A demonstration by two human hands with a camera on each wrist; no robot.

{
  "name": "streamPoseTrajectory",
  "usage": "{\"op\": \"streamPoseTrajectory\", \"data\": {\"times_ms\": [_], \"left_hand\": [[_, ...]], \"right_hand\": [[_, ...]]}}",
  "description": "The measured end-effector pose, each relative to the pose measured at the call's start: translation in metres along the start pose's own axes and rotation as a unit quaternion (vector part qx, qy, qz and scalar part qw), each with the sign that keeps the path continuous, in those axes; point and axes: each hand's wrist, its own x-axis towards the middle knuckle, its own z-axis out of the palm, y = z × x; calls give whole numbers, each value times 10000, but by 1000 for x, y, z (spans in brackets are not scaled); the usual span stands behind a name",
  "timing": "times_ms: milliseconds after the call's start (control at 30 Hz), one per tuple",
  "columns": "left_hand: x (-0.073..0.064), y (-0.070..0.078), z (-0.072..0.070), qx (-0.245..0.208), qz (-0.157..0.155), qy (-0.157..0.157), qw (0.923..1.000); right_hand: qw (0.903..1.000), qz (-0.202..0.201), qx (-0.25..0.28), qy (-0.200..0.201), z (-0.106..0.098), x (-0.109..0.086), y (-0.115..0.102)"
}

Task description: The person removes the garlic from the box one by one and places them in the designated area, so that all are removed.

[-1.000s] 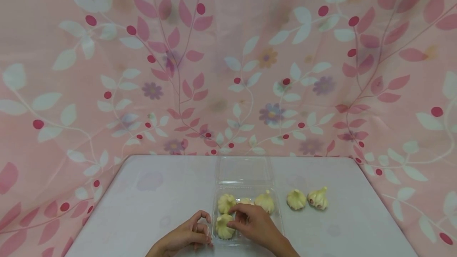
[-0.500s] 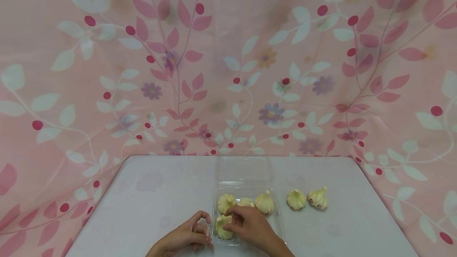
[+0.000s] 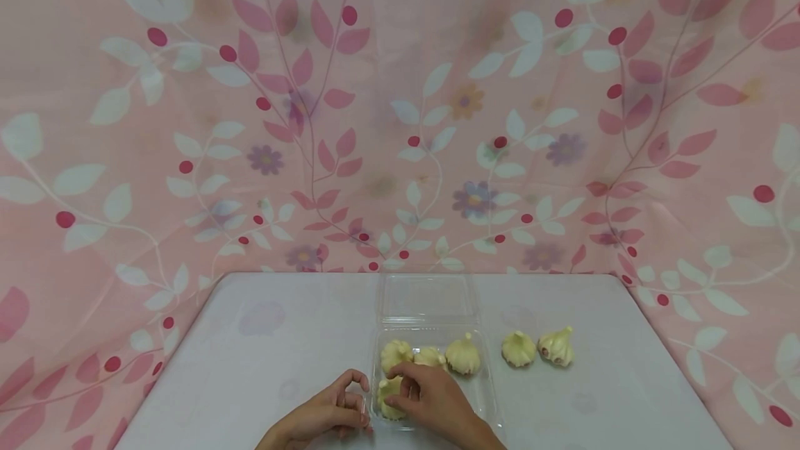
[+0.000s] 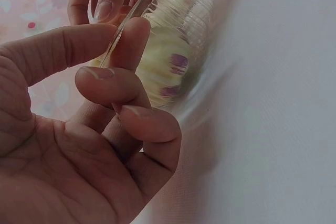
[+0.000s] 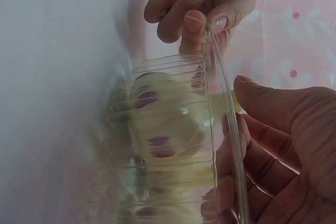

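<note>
My left hand (image 3: 321,410) pinches the near left rim of a clear plastic container (image 3: 485,389); thumb and forefinger meet at that edge in the left wrist view. Curled over the container's front left corner, my right hand (image 3: 434,398) holds a garlic bulb (image 3: 387,403) near its stem, thumb on one side and fingers on the other. The wall and the hand partly hide this bulb. Behind it sit a second garlic bulb (image 3: 396,355), a third bulb (image 3: 428,355) half covered by my right hand, and another garlic bulb (image 3: 463,355) at the back right.
The container's clear lid (image 3: 428,296) lies folded back behind it. Right of the container, two more bulbs, a near garlic bulb (image 3: 519,350) and a farther garlic bulb (image 3: 557,347), rest on the white table (image 3: 300,318). A pink floral curtain (image 3: 400,89) hangs behind.
My right hand has shifted slightly left over the front left garlic bulb, uncovering more of the bulbs behind. My left hand has stayed at the container's rim.
</note>
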Motion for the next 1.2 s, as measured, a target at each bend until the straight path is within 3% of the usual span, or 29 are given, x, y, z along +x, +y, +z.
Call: {"op": "streamPoseTrajectory", "data": {"times_ms": [767, 933, 1200], "left_hand": [[0, 1, 1, -4, -63, 100, 9999], [0, 0, 0, -48, -66, 66, 9999], [0, 0, 1, -116, -90, 47, 9999]], "right_hand": [[9958, 779, 204, -444, 5, 6, -6], [9961, 746, 231, -409, 7, 5, -5], [9991, 378, -20, -184, 10, 1, -2]]}}
